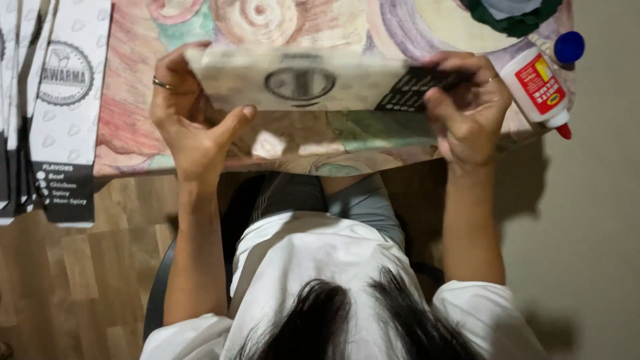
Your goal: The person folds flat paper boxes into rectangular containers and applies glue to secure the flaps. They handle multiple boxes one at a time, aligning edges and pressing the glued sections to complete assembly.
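Nearest the camera, the person's dark hair and white top fill the lower view, above a wood floor (pixel 73 280). Both forearms reach up to a flat printed carton (pixel 300 83) held over a table (pixel 280 150) with a swirl-patterned cover: the left hand (pixel 190 117) is closed on the carton's left end, and the right hand (pixel 467 107) pinches its dark right end. Farther off, a glue bottle (pixel 541 83) lies just right of the right hand, and more flat cartons (pixel 63 113) are stacked at the table's left edge.

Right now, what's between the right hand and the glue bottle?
In the head view, nothing lies between them: only a narrow strip of the colourful patterned table cover separates the right hand, which grips the folded paper bag, from the glue bottle.
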